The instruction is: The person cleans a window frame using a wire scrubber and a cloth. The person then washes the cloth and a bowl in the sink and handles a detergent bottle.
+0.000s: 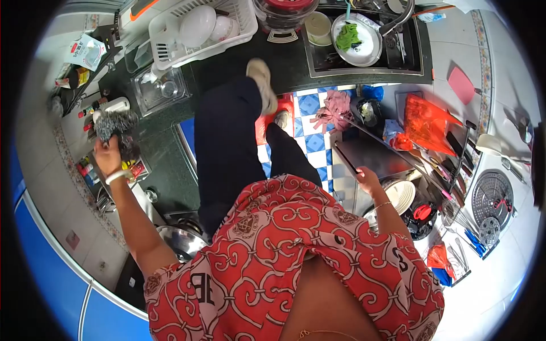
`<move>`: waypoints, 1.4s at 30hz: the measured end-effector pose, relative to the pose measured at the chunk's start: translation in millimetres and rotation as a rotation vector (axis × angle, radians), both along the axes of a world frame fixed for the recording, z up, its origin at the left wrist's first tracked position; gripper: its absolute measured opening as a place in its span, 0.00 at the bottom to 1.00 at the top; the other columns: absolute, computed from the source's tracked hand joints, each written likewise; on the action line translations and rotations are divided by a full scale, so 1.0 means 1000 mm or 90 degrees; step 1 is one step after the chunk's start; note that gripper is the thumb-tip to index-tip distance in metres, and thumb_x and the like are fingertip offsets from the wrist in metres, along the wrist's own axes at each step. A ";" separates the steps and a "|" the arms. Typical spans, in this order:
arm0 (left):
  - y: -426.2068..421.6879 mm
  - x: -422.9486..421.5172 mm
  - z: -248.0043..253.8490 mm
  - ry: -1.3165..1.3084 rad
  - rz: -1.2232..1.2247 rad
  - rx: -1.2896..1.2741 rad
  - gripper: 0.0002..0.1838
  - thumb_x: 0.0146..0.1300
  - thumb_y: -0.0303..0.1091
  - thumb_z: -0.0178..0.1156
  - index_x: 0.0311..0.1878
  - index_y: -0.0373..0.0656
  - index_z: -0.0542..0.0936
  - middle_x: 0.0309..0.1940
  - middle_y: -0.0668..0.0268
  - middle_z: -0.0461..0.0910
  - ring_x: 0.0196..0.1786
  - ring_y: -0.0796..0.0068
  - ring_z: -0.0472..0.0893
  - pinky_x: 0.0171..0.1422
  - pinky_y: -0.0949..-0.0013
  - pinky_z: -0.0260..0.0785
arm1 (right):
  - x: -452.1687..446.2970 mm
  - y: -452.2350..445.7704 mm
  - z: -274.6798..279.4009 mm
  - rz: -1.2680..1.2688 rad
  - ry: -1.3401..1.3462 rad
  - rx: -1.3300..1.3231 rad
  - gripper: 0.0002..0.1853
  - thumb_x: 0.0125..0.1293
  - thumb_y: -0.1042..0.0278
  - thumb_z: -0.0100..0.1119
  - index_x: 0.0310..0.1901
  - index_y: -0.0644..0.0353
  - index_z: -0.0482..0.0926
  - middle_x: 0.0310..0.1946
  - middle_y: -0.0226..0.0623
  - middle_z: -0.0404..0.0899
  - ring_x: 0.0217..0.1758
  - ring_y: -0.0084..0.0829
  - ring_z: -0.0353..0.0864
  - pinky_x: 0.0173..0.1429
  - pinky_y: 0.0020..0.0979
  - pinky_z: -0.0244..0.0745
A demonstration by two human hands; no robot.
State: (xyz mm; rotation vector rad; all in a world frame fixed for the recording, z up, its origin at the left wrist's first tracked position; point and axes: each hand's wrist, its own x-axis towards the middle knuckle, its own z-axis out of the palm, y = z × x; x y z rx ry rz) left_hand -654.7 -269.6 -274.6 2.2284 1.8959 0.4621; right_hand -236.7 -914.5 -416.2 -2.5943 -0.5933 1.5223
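My left hand (108, 156), with a pale bracelet at the wrist, is closed at the lower end of a grey fluffy duster (116, 124). The duster is beside bottles and jars along the tiled wall at the left. Out to the right, my right hand (368, 181) is closed around a thin dark flat object (346, 159), seen edge-on, perhaps a phone. It is above a grey metal surface. One of my shoes (261, 82) is up at the dark counter's edge, and the other (281, 118) is lower, by a red stool (289, 113).
A white dish rack (244, 34) with bowls stands on the dark counter (227, 62). The sink (369, 73) holds a plate with greens. Below are a pink mop (334, 109) and a bin (368, 113). Utensils and a strainer (492, 196) hang at the right.
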 end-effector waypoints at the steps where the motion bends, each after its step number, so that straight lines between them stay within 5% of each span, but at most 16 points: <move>1: 0.010 0.001 -0.011 -0.002 -0.012 0.006 0.25 0.48 0.43 0.62 0.46 0.35 0.76 0.40 0.52 0.79 0.43 0.59 0.79 0.48 0.64 0.68 | -0.004 -0.004 -0.004 -0.027 -0.013 0.036 0.17 0.56 0.64 0.54 0.48 0.57 0.74 0.39 0.44 0.80 0.44 0.42 0.79 0.48 0.35 0.73; 10: 0.053 0.079 -0.108 -0.030 -0.261 -0.189 0.17 0.49 0.38 0.60 0.39 0.35 0.76 0.27 0.59 0.78 0.30 0.71 0.76 0.38 0.70 0.67 | 0.034 0.109 -0.012 -0.169 -0.068 0.313 0.15 0.59 0.68 0.53 0.48 0.62 0.74 0.41 0.46 0.78 0.45 0.39 0.79 0.50 0.30 0.71; 13: 0.052 0.113 -0.134 -0.021 -0.357 -0.263 0.15 0.49 0.35 0.59 0.37 0.34 0.75 0.23 0.63 0.74 0.27 0.77 0.71 0.35 0.73 0.65 | 0.060 0.141 -0.024 -0.221 -0.012 0.506 0.16 0.57 0.79 0.54 0.49 0.63 0.75 0.40 0.36 0.78 0.44 0.23 0.76 0.49 0.25 0.71; 20: -0.001 0.142 -0.190 0.099 -0.591 -0.496 0.13 0.46 0.27 0.55 0.38 0.34 0.75 0.25 0.71 0.73 0.30 0.81 0.71 0.34 0.74 0.65 | 0.088 0.226 -0.007 0.212 -0.084 0.613 0.20 0.54 0.74 0.54 0.51 0.63 0.73 0.46 0.34 0.75 0.49 0.27 0.73 0.55 0.28 0.67; 23: -0.020 0.063 -0.294 -0.242 -0.546 -0.620 0.16 0.46 0.26 0.56 0.42 0.36 0.77 0.33 0.70 0.78 0.35 0.80 0.74 0.40 0.72 0.69 | 0.048 0.255 -0.052 0.109 -0.274 0.680 0.17 0.58 0.70 0.50 0.48 0.66 0.73 0.42 0.31 0.73 0.47 0.25 0.71 0.53 0.25 0.66; 24: -0.017 0.019 -0.340 -0.042 -0.488 -0.480 0.19 0.45 0.24 0.57 0.44 0.36 0.76 0.36 0.70 0.78 0.38 0.80 0.74 0.45 0.72 0.69 | 0.044 0.256 -0.088 0.087 -0.292 0.734 0.15 0.61 0.65 0.50 0.46 0.66 0.73 0.40 0.31 0.72 0.45 0.24 0.71 0.52 0.24 0.66; 27: -0.075 -0.087 -0.400 -0.574 -0.281 -0.531 0.17 0.51 0.24 0.58 0.46 0.40 0.76 0.37 0.74 0.78 0.39 0.82 0.74 0.47 0.72 0.69 | 0.003 0.243 -0.207 0.018 -0.053 0.761 0.20 0.60 0.50 0.56 0.42 0.60 0.72 0.32 0.27 0.71 0.36 0.21 0.71 0.42 0.24 0.68; 29: -0.085 -0.160 -0.429 -0.497 -0.249 -0.372 0.17 0.51 0.27 0.58 0.47 0.41 0.77 0.38 0.71 0.78 0.41 0.79 0.74 0.48 0.71 0.68 | -0.032 0.234 -0.297 -0.230 0.172 0.727 0.13 0.57 0.60 0.60 0.39 0.55 0.72 0.28 0.24 0.69 0.28 0.18 0.69 0.32 0.20 0.66; 30: -0.090 -0.185 -0.435 -0.584 -0.188 -0.381 0.16 0.52 0.28 0.58 0.46 0.40 0.77 0.37 0.70 0.78 0.41 0.78 0.75 0.49 0.71 0.68 | -0.048 0.225 -0.325 -0.165 0.148 0.669 0.09 0.57 0.64 0.59 0.37 0.54 0.72 0.26 0.25 0.71 0.27 0.17 0.70 0.30 0.19 0.66; 33: -0.094 -0.237 -0.454 -0.622 -0.072 -0.401 0.15 0.53 0.28 0.57 0.46 0.40 0.78 0.34 0.69 0.79 0.37 0.77 0.76 0.45 0.69 0.70 | -0.107 0.221 -0.314 -0.327 0.322 0.638 0.11 0.60 0.62 0.54 0.37 0.60 0.79 0.29 0.35 0.79 0.31 0.27 0.77 0.38 0.28 0.72; 34: -0.079 -0.259 -0.500 -0.401 -0.188 -0.277 0.14 0.53 0.32 0.58 0.44 0.40 0.79 0.35 0.65 0.80 0.38 0.72 0.78 0.45 0.68 0.70 | -0.113 0.222 -0.314 -0.337 0.361 0.606 0.13 0.61 0.62 0.53 0.39 0.62 0.80 0.33 0.37 0.81 0.34 0.29 0.78 0.41 0.29 0.73; 35: -0.064 -0.281 -0.545 -0.185 -0.263 -0.118 0.14 0.53 0.35 0.59 0.43 0.40 0.80 0.36 0.61 0.81 0.38 0.67 0.80 0.45 0.66 0.71 | -0.113 0.227 -0.318 -0.177 0.250 0.646 0.13 0.61 0.63 0.52 0.40 0.63 0.79 0.34 0.37 0.81 0.35 0.29 0.79 0.42 0.29 0.73; 37: -0.072 -0.292 -0.559 -0.289 -0.160 -0.203 0.21 0.51 0.46 0.61 0.43 0.40 0.80 0.40 0.55 0.81 0.43 0.56 0.79 0.47 0.61 0.69 | -0.091 0.226 -0.359 0.113 0.003 0.677 0.15 0.63 0.63 0.51 0.42 0.66 0.79 0.36 0.38 0.82 0.37 0.30 0.79 0.46 0.30 0.73; 40: -0.067 -0.303 -0.586 -0.247 -0.114 -0.269 0.26 0.49 0.50 0.62 0.45 0.38 0.80 0.39 0.53 0.81 0.44 0.54 0.79 0.49 0.60 0.68 | -0.089 0.227 -0.389 0.154 -0.031 0.720 0.14 0.63 0.65 0.50 0.41 0.66 0.80 0.35 0.36 0.82 0.38 0.30 0.79 0.48 0.30 0.72; 41: -0.069 -0.294 -0.576 -0.286 -0.091 -0.279 0.25 0.50 0.48 0.61 0.46 0.37 0.79 0.41 0.52 0.80 0.45 0.55 0.78 0.50 0.60 0.69 | -0.118 0.231 -0.342 -0.234 0.210 0.617 0.13 0.62 0.65 0.51 0.41 0.66 0.80 0.35 0.35 0.82 0.38 0.29 0.79 0.48 0.30 0.72; 42: -0.078 -0.284 -0.556 -0.325 -0.063 -0.293 0.25 0.51 0.45 0.60 0.47 0.36 0.78 0.43 0.51 0.79 0.45 0.55 0.78 0.50 0.61 0.69 | -0.116 0.226 -0.343 -0.141 0.132 0.627 0.13 0.62 0.65 0.51 0.40 0.65 0.80 0.35 0.36 0.82 0.38 0.29 0.79 0.47 0.30 0.72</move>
